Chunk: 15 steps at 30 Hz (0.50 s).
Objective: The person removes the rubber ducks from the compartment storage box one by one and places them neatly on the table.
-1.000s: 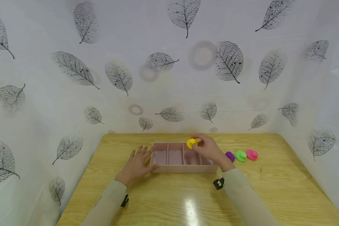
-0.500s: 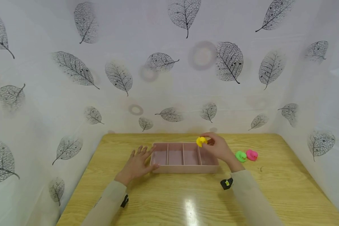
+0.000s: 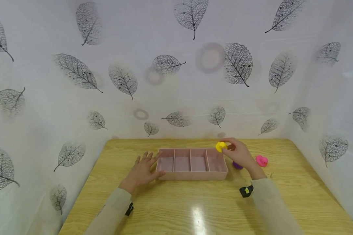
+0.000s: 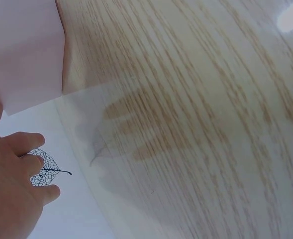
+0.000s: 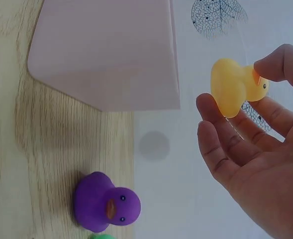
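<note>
A yellow rubber duck (image 3: pixel 221 147) is pinched between the thumb and fingers of my right hand (image 3: pixel 239 155), held up over the far right corner of a pink divided box (image 3: pixel 192 176). In the right wrist view the duck (image 5: pixel 231 87) hangs clear of the box wall (image 5: pixel 116 59). My left hand (image 3: pixel 141 171) lies at the box's left end with its fingers spread, the thumb near the front corner and the index finger near the back one. The left wrist view shows that hand (image 4: pixel 14 174) beside the box's end (image 4: pixel 24 55).
A purple rubber duck (image 5: pixel 106 204) stands on the table right of the box, partly behind my right hand in the head view. A bit of a green duck (image 5: pixel 103 236) shows beyond it. Farther right sits a pink duck (image 3: pixel 262 161). A leaf-patterned sheet (image 3: pixel 176 91) surrounds the table (image 3: pixel 164 205).
My right hand has moved rightward with the yellow duck, from above the third compartment to the right end of the box. It now covers the green duck in the head view. My left hand stays put.
</note>
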Motion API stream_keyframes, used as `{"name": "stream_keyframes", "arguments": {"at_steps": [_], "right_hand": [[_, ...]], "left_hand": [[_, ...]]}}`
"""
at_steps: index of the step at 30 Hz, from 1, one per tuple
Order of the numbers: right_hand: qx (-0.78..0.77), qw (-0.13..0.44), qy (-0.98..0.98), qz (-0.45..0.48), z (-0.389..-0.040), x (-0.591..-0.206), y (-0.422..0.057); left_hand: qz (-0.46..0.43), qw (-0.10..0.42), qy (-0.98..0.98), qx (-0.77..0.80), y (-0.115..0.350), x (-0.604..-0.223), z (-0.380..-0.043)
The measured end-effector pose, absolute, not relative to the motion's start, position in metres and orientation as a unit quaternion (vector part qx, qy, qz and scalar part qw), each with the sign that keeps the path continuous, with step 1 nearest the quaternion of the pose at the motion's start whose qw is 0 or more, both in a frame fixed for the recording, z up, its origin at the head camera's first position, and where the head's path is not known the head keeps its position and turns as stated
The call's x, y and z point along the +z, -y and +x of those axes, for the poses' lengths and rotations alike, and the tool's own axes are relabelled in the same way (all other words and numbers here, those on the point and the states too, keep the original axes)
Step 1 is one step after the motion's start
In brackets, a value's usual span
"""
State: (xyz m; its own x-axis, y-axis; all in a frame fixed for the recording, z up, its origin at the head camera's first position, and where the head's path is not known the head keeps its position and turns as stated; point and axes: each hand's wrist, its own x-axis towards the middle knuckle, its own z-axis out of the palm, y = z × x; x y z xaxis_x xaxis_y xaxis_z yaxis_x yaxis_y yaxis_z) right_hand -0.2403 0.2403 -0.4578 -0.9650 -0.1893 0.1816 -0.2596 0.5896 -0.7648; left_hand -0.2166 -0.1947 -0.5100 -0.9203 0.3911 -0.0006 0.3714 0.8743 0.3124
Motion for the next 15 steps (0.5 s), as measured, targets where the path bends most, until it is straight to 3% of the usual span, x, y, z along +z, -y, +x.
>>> {"name": "stream_keyframes", "arguments": {"at_steps": [9, 15], "right_hand": [[0.417, 0.06, 0.9, 0.107, -0.238, -0.46, -0.261], [0.412, 0.044, 0.906, 0.086, -0.234, -0.458, -0.274]], "left_hand": [[0.196, 0.034, -0.967, 0.158, 0.195, -0.51, -0.216], [0.197, 0.034, -0.967, 0.159, 0.195, -0.509, -0.215]]}}
